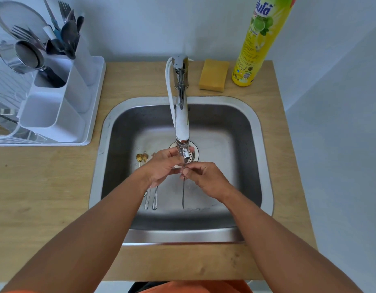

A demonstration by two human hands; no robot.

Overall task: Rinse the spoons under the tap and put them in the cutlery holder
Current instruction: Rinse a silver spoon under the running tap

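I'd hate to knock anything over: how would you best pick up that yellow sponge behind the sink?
Grip the sponge by its two long sides, coming straight down from above. It lies flat on the counter, tap to its left, bottle close on its right.

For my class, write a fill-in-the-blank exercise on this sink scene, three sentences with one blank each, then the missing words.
1. Both hands, the left hand and the right hand, hold one spoon under the ____.
2. The yellow sponge lies on the counter beside a tall yellow ____.
3. More spoons wait on the floor of the ____.

Missing words: tap; bottle; sink
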